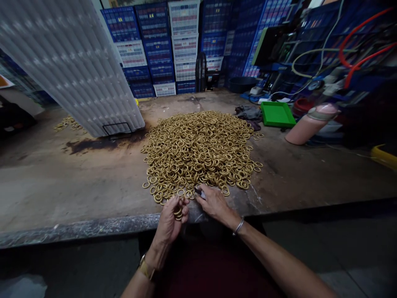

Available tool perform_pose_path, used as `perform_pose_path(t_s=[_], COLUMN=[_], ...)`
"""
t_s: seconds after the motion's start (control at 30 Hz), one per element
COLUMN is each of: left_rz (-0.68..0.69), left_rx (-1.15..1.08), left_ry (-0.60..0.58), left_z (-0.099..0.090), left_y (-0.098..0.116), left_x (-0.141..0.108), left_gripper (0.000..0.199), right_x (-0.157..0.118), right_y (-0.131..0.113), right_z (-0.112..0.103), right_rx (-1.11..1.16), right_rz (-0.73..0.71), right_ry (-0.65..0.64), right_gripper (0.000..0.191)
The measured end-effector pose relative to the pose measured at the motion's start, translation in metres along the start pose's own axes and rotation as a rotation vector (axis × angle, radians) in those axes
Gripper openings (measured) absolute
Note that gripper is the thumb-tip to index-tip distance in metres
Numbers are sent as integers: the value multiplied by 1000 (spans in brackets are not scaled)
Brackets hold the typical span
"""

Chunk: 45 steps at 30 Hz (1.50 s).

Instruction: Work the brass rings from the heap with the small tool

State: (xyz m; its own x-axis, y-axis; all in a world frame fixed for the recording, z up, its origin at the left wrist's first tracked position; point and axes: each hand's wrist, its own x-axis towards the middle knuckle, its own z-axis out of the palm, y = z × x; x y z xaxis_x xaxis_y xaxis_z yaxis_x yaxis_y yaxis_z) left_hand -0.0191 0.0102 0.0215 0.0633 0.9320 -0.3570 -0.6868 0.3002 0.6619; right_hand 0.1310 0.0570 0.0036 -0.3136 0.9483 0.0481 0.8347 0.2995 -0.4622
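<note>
A broad heap of brass-coloured rings (pixel 198 149) lies on the worktable (pixel 102 182), its near side reaching almost to the front edge. My left hand (pixel 173 215) is curled closed around several of these rings, just over the table edge. At the near side of the heap, my right hand (pixel 214 202) has its thumb and fingers closed on a small dark-tipped object (pixel 199 192) whose kind I cannot make out. A few loose rings lie between and just beyond the two hands.
Stacked translucent ribbed trays (pixel 77 66) lean at the left, near some scattered rings (pixel 70 123). To the right are a green tray (pixel 277 114), a pink bottle (pixel 312 124) and a dark cloth (pixel 248 112). Blue and white crates (pixel 185 45) line the back.
</note>
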Motion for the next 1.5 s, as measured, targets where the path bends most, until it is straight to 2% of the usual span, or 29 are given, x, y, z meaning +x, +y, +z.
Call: perform_pose_path(t_s=[0.23,0.4,0.57,0.7,0.9,1.0,1.17,1.37,1.5], left_rz=[-73,-99,-62,2,49,70,77,55,125], left_rx=[-81,-106,58,194,253,310,436,607,674], left_ry=[-55,-34,32,81,134,140,137,66,64], left_z=[-9,-10,-3,4,6,4,1,4,8], left_y=[-3,-4,-10,-13,-14,-15,-19,-24,-24], left_x=[2,4,5,5,5,5,5,4,4], left_gripper=[24,17,25,31,36,35,32,33,30], right_x=[2,3,1,-1,-8,-9,-9,-10,-8], right_y=[-1,5,12,15,7,2,3,3,-4], right_z=[3,5,8,9,0,-3,-4,6,8], right_rx=[-32,3,96,114,3,-50,-61,195,468], right_rz=[40,7,-87,-79,-69,-36,-36,15,89], right_ry=[-3,34,99,145,18,-54,-43,108,136], right_gripper=[15,17,18,14,21,17,15,8,10])
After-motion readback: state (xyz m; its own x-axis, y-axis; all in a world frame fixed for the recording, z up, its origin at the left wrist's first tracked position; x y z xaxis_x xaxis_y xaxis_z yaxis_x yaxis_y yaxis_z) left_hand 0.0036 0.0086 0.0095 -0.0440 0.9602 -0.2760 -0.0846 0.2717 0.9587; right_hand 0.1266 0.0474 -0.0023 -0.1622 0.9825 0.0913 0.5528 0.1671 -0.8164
